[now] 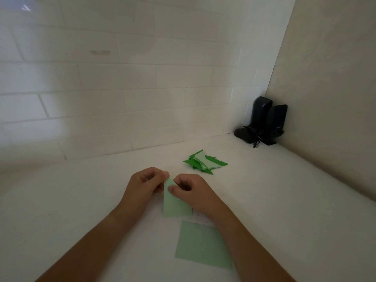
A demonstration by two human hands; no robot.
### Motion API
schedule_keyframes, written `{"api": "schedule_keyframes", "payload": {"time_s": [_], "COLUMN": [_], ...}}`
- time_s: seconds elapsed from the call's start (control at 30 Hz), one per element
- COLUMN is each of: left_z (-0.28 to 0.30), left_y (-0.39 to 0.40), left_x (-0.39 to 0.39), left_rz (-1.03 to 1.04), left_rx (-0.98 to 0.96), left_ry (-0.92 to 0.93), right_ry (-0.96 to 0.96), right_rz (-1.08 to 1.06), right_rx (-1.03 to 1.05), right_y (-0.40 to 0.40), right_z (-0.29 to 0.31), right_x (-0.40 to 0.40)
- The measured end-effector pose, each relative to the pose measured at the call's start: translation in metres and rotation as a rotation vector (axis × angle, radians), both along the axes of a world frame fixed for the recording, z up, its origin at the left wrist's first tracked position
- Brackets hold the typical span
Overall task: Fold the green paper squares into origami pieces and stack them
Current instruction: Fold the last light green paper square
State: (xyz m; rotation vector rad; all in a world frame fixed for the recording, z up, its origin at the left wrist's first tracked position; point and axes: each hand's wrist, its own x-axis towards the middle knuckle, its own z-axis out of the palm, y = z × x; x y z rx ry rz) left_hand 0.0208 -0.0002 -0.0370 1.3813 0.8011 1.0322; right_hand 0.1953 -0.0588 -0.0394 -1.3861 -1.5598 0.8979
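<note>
Two hands worked over one pale green paper piece [174, 204], folded to a tall narrow shape: the left hand [145, 185] pinched its top point with curled fingers, and the right hand [192, 191] had its thumb and fingers curled round the upper right edge. The piece sat between them, its lower edge near the white bench [81, 200]; whether it touched the surface I could not tell. One flat green paper square [200, 246] lay on the bench just nearer the person, partly under the right forearm. Farther back to the right lay one stack of folded pieces [205, 162], dark and light green triangles overlapping so that I could not count them. In the corner stood two black speakers [264, 121] with a tangled cord at their feet. The bench met a white tiled wall [122, 78] behind and a plain wall [329, 88] on the right. Both forearms were cut off by the bottom edge.
</note>
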Motion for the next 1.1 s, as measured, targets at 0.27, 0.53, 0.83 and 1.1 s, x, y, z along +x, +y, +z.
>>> {"api": "schedule_keyframes", "payload": {"time_s": [0.27,0.53,0.83,1.1], "left_z": [0.0013,0.0023,0.0037,0.003], "left_y": [-0.0042,-0.0041,-0.0039,-0.002], "left_x": [0.003,0.0008,0.0006,0.0005], "left_rz": [-0.037,-0.036,-0.148,-0.066], "left_rx": [0.018,0.052,0.067,-0.013], "left_ry": [0.067,0.104,0.143,0.122], "right_ry": [0.121,0.156,0.223,0.289], "right_rz": [-0.196,-0.244,-0.309,-0.256], "right_rx": [0.097,0.109,0.112,0.109], "right_y": [0.0057,0.0064,0.0067,0.0068], "right_z": [0.0,0.0011,0.0005,0.002], "right_x": [0.003,0.0004,0.0026,0.0029]}}
